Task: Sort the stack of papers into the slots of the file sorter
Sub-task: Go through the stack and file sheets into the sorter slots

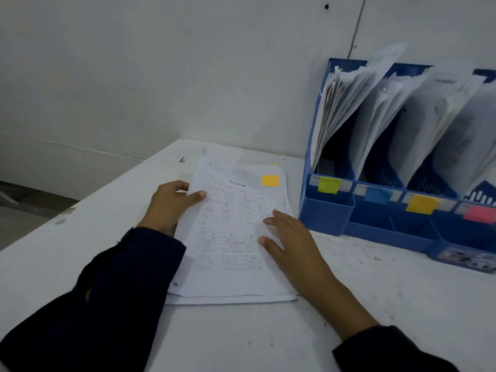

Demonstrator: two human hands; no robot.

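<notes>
Picking top sheet off paper stack [230, 237], lying flat on table [80, 264], near-left of blue file sorter [402, 218]. Left hand [171, 204] pinching left edge of top sheet, thumb on top, fingers curled under. Right hand [290, 242] flat, fingers spread, pressing stack down, gripping nothing. Orange tag [270, 180] on sheet; next probably: lift, carry right, drop into orange-labelled slot [421, 204].

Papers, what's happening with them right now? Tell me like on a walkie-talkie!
Left hand pinching top sheet of stack's left edge. Right hand flat on it, fingers straight. Orange tag on sheet; file sorter to the right, path clear.
</notes>
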